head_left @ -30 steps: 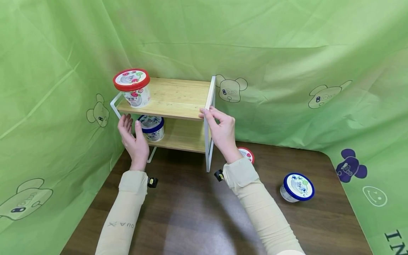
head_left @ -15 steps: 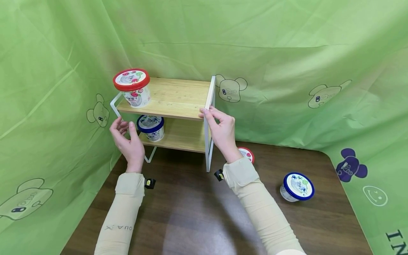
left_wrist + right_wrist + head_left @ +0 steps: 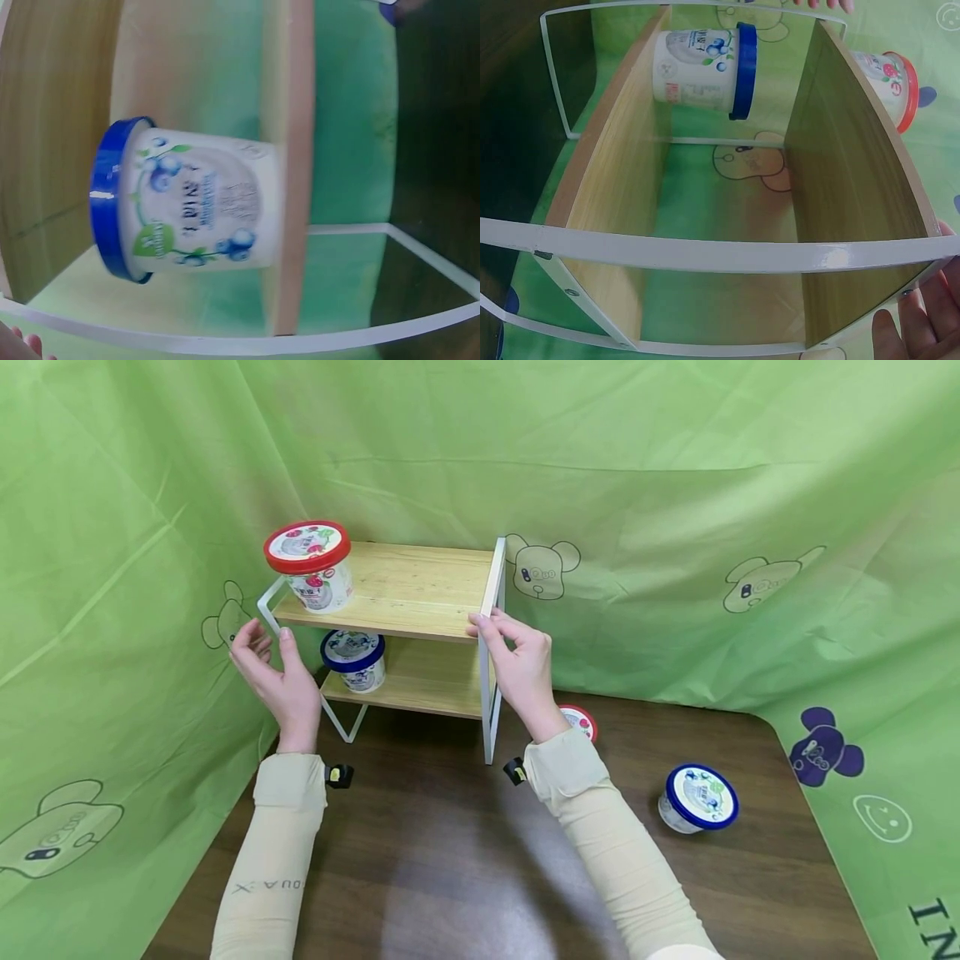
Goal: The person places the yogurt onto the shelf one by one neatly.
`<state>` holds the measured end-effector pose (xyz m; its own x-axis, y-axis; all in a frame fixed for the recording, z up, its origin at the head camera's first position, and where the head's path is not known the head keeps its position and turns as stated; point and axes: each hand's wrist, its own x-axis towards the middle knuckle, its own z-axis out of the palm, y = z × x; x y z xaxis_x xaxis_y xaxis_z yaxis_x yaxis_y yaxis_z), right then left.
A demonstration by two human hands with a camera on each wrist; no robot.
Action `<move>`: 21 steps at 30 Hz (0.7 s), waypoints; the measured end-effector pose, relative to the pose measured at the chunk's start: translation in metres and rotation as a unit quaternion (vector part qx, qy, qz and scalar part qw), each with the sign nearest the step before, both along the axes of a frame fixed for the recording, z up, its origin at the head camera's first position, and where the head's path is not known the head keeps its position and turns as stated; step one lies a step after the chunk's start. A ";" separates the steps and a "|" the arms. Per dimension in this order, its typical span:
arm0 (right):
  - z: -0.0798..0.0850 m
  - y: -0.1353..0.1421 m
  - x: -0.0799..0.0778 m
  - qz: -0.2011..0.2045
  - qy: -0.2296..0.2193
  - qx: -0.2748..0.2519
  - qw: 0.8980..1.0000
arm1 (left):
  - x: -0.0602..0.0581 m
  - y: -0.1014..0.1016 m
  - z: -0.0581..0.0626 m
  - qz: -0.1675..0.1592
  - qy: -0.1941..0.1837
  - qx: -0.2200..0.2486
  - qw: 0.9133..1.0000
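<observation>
Right hand (image 3: 522, 667) is pinching the shelf (image 3: 423, 589) at its near right corner.
The left hand (image 3: 281, 689) is hovering just beside the shelf's left end, fingers loosely bent, holding nothing. The shelf is standing on the desk (image 3: 450, 852), with a red-lidded tub (image 3: 321, 591) sitting upright on its top board and a blue-lidded tub (image 3: 364, 677) on the lower one, both toward the left. The step in hand seems to be steadying or adjusting the shelf; the next move is probably calling for a gentle, level hold.
</observation>
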<state>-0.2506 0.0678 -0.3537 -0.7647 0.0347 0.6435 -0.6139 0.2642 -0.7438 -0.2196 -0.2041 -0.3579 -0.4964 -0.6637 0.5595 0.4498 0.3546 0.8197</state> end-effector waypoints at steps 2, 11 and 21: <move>0.000 0.000 0.000 0.000 0.000 0.001 1.000 | -0.006 -0.006 0.000 0.001 -0.006 -0.003 1.000; -0.001 -0.001 -0.001 -0.001 -0.008 -0.001 1.000 | -0.036 -0.033 -0.007 -0.009 -0.053 -0.005 0.999; 0.000 0.000 -0.001 0.001 -0.006 -0.001 1.000 | -0.039 -0.039 0.002 0.018 -0.069 0.006 0.997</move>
<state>-0.2512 0.0675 -0.3539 -0.7729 0.0349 0.6335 -0.6047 0.2619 -0.7522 -0.2590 -0.2430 -0.3563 -0.5443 -0.6890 0.4785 0.3191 0.3575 0.8777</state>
